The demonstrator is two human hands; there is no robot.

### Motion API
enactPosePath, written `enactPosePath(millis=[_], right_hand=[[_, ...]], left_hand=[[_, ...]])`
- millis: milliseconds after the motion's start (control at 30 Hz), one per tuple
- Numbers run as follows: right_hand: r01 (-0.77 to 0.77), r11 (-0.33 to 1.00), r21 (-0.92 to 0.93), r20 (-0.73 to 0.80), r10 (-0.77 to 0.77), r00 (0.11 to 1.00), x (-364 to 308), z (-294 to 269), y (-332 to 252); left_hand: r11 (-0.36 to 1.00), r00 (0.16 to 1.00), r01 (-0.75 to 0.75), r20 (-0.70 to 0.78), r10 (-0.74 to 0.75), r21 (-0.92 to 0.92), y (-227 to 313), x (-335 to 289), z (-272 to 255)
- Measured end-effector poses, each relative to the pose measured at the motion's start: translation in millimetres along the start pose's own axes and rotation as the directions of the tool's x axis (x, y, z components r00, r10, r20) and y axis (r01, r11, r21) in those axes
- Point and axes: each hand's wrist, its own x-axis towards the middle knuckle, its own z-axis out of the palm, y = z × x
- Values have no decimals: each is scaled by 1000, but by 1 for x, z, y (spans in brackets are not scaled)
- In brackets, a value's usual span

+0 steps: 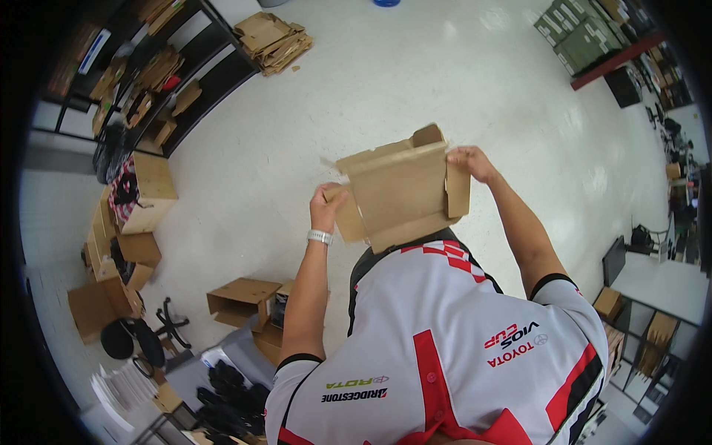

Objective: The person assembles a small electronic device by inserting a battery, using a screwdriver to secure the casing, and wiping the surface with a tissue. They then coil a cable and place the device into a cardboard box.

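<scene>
An unfolded brown cardboard box is held up in front of my body, its flaps and side panels standing at odd angles. My left hand, with a light watch band on the wrist, pinches the flap at the box's left side. At the upper right corner, my right hand grips the edge with the thumb and fingers closed on it. A side panel hangs down below my right hand. The fingertips behind the cardboard are partly hidden.
Flattened cardboard is stacked on the floor beside the black shelving at the far left. Open boxes and an office chair stand at the left. Green cases sit at the far right, and a white table stands at the right.
</scene>
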Motion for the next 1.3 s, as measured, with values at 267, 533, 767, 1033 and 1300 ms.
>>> enactPosePath(millis=[267,533,767,1033,1300], right_hand=[[19,882,470,-200,85,976,135,28,-29],[-54,996,-69,-512,11,859,367,25,-97],[-228,916,-330,-448,61,892,499,36,-233],[-142,987,-73,-299,114,947,677,40,-282],[-344,939,15,33,344,938,832,64,-378]], left_hand=[[764,971,237,-166,-171,600,17,163,-4],[628,913,368,-394,-104,686,51,406,-71],[633,971,227,-225,-85,740,155,520,-47],[868,970,206,-214,-118,452,150,682,-136],[843,964,221,-243,-111,490,230,883,-225]])
